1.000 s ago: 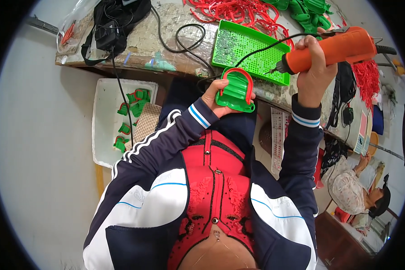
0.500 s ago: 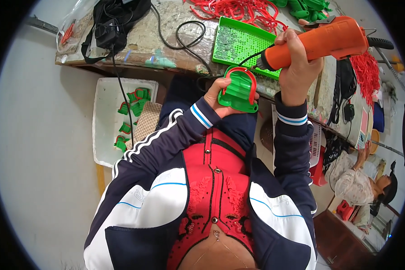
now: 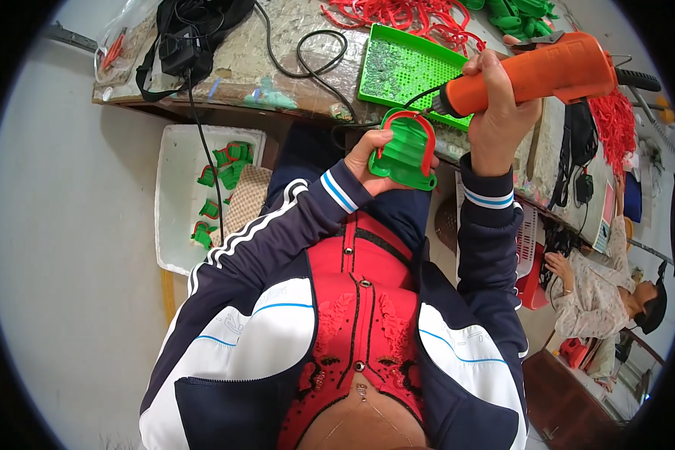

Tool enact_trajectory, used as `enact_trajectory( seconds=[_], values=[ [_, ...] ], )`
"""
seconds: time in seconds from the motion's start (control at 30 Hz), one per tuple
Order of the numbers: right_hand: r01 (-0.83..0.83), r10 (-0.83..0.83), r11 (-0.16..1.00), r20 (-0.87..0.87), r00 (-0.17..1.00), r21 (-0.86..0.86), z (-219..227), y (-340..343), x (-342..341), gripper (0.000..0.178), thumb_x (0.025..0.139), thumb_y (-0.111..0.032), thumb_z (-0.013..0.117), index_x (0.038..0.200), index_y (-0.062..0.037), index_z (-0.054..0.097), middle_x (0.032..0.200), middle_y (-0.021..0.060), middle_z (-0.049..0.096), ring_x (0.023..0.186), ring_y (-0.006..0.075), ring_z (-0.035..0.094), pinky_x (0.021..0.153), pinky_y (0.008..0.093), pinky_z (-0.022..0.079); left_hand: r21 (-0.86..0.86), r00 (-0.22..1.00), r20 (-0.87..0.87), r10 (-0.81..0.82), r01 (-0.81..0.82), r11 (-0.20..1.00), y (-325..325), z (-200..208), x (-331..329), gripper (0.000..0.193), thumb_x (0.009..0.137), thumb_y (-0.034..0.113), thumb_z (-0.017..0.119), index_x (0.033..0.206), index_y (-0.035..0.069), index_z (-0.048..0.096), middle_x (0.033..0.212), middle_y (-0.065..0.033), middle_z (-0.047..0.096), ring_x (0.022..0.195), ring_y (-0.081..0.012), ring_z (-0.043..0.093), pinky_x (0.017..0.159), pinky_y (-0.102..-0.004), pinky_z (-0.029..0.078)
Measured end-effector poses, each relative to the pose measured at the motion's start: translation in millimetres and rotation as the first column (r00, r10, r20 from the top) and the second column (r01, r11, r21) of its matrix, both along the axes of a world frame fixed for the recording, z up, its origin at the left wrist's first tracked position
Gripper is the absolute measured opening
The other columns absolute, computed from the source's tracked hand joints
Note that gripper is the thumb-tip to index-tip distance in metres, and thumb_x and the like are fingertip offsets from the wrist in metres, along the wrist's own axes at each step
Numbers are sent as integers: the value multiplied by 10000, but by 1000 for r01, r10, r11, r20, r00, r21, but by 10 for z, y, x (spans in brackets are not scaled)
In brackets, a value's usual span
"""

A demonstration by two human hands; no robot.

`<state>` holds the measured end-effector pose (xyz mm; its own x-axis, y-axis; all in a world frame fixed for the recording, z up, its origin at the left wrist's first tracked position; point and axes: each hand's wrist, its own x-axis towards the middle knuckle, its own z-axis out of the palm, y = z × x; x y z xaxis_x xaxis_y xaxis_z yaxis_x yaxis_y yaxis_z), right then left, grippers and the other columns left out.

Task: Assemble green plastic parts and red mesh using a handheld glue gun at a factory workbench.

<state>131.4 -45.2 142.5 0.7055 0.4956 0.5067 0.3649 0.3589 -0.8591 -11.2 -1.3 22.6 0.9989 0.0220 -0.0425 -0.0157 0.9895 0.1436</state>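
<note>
My left hand (image 3: 366, 161) grips a green plastic part (image 3: 402, 159) by its left side, thumb on top. A red curved strip (image 3: 430, 142) runs along the part's upper and right edge. Wrapped around an orange electric screwdriver (image 3: 536, 73), my right hand (image 3: 500, 101) holds the tool over the bench edge. The tool's tip points down and left, at the red strip near the part's top edge; whether it touches a screw is too small to tell. Just beyond the part lies a bright green perforated tray (image 3: 375, 88) scattered with many small dark pieces, probably screws.
A white foam box (image 3: 168, 196) at the left holds several green-and-red parts (image 3: 232, 154). Red strips (image 3: 397, 15) and green pieces (image 3: 514, 16) lie at the bench's back. Black cables (image 3: 307, 73) cross the bench (image 3: 232, 56). A co-worker (image 3: 592, 292) sits at the right.
The green part and both hands have shifted very slightly to the right. The screwdriver stays pointed at the red strip. At the right, the co-worker's arms and body have moved.
</note>
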Motion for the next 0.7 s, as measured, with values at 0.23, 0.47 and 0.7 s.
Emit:
enact_trajectory(
  seconds=[0.23,0.47,0.7],
  values=[
    [33,-17,996,190,982,-77,-1,-48,-99,262,854,4,559,1084,68,451,798,118,599,704,175,584,719,325,483,-53,1000,-15,-22,21,998,6,-1,-6,610,811,395,608,1259,4,469,1161,-232,570,1078,-353,566,936,-523,448],
    [-79,77,997,99,992,9,53,-32,-107,264,841,19,562,1076,45,446,810,117,594,700,179,560,702,344,472,3,999,-28,-43,43,999,24,54,-33,596,825,385,594,1264,4,463,1147,-227,583,1070,-362,577,915,-529,464],
    [-166,165,986,44,985,24,-3,-63,-82,254,823,44,566,1051,9,460,812,101,579,702,191,550,691,365,463,21,999,-26,-41,41,999,23,71,-63,588,833,390,583,1258,1,469,1130,-232,593,1057,-358,586,910,-516,470]
  ],
)
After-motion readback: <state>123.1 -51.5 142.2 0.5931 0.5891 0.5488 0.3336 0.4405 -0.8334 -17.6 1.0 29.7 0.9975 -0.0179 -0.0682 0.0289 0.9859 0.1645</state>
